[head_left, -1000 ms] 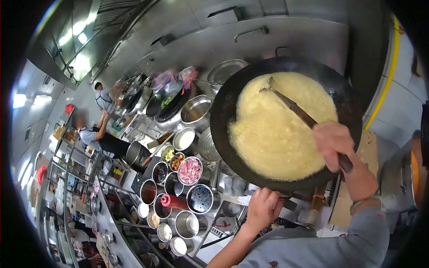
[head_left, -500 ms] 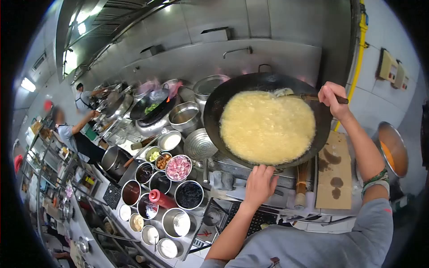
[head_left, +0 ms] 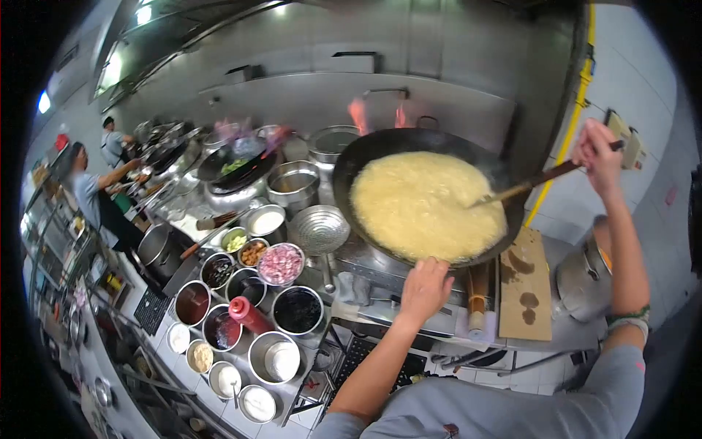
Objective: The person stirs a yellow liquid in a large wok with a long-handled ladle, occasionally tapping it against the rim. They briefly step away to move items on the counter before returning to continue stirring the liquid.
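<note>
A large black wok stands on the range in front of me, holding pale yellow, frothy liquid. My left hand is closed at the wok's near rim, where its small handle sits, and my fingers cover that spot. My right hand, raised to the right of the wok, grips the wooden handle of a ladle. The ladle slants down leftward into the liquid, which hides its head. A perforated strainer lies left of the wok.
Flames rise behind the wok. Several ingredient pots surround a red squeeze bottle; one bowl holds pink sliced meat. Stained cardboard and a metal pot are at right. A co-worker stands at far left.
My right hand has risen and moved right, and the ladle's head has gone from the far edge down into the liquid. Flames now show behind the wok. My left hand stays at the rim.
</note>
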Demonstrator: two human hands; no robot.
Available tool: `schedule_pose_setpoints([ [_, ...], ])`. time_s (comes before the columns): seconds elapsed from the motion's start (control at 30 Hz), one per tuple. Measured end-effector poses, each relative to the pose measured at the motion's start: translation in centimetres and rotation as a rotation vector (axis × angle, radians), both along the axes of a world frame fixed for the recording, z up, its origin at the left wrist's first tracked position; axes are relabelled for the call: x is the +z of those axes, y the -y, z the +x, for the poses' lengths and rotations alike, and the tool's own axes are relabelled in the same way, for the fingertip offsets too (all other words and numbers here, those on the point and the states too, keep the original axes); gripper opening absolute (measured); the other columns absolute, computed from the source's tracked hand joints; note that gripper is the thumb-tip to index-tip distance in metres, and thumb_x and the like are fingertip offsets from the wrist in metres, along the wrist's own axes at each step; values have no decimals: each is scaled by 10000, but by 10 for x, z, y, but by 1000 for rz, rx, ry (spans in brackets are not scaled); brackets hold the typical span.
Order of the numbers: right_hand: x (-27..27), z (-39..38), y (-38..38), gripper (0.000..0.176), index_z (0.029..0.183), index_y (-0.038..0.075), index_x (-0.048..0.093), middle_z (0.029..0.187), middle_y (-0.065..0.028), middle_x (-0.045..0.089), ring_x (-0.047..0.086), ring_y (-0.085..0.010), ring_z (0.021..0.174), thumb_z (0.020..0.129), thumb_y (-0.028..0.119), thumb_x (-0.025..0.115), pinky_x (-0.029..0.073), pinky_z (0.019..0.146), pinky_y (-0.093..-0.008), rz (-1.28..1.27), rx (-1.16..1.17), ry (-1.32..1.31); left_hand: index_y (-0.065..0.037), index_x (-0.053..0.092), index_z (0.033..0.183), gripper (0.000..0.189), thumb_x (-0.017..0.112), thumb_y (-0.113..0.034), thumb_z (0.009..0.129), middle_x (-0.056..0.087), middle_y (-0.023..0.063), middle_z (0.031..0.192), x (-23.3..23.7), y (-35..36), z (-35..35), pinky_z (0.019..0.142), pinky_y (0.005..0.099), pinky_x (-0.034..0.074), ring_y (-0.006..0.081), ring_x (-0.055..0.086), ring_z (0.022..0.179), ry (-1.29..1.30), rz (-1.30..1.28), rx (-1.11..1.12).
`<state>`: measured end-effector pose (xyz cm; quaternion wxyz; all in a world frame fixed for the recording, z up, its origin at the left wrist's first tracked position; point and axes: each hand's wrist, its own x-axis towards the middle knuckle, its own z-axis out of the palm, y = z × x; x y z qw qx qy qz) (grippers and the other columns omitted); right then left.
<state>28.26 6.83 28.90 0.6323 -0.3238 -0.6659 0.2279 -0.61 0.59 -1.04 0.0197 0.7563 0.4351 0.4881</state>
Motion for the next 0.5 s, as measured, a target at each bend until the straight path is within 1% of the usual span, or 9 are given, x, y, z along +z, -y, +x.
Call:
schedule_pose_setpoints([
  [0.07, 17, 20, -6, 286, 810, 77, 548, 549, 36, 382, 372, -59, 462, 1011, 280, 550, 338, 454, -253, -52, -90, -136, -51, 590, 1027, 306, 734, -136, 770, 573, 137, 947, -3, -2, 0, 747, 440, 485, 340, 573, 913, -14, 9, 12],
  [0.13, 35, 66, -25, 238, 872, 109, 554, 552, 68, 337, 340, -31, 473, 1027, 289, 538, 306, 436, -236, -137, 68, -161, -56, 573, 1028, 307, 724, -131, 771, 567, 137, 956, -2, 1, -1, 748, 442, 488, 337, 570, 922, -42, 16, 49],
  [0.17, 42, 67, -25, 240, 882, 118, 551, 549, 73, 308, 313, -28, 464, 1035, 302, 529, 293, 435, -226, -144, 75, -188, -60, 563, 1012, 298, 722, -126, 768, 559, 134, 952, -3, 0, -2, 745, 441, 488, 334, 568, 918, -11, 37, 31],
  [0.2, 48, 71, -24, 243, 893, 128, 547, 546, 78, 280, 287, -25, 455, 1044, 316, 520, 281, 434, -215, -148, 76, -214, -52, 570, 1036, 298, 718, -137, 791, 560, 145, 950, 1, 2, -3, 774, 451, 484, 353, 560, 921, 19, -18, -4],
  [0.27, 54, 109, -37, 264, 912, 128, 557, 557, 81, 297, 280, -24, 450, 1056, 341, 494, 281, 449, -197, -168, 30, -157, -53, 556, 1021, 284, 711, -135, 797, 546, 139, 948, -4, 0, -1, 774, 449, 481, 354, 555, 918, -2, -8, 24],
  [0.33, 72, 45, 10, 367, 725, 104, 492, 513, 28, 316, 254, -93, 399, 1043, 281, 447, 278, 413, -269, -214, 136, -278, -50, 552, 1014, 290, 715, -125, 786, 535, 137, 941, -1, 1, -1, 764, 446, 474, 347, 546, 917, 0, -38, 28],
  [0.4, 60, 64, -9, 367, 711, 112, 487, 526, 25, 332, 250, -100, 413, 1031, 292, 476, 273, 442, -281, -220, 321, -300, -50, 548, 1005, 289, 716, -116, 779, 527, 134, 931, 1, 2, 1, 756, 440, 467, 342, 541, 913, 23, -27, 27],
  [0.5, 24, 72, -38, 376, 712, 106, 501, 528, 19, 348, 266, -102, 425, 1026, 312, 490, 275, 451, -270, -168, 343, -352, -49, 537, 1017, 303, 712, -110, 778, 516, 129, 935, 0, -2, 4, 743, 435, 463, 334, 538, 914, 9, -37, 35],
])
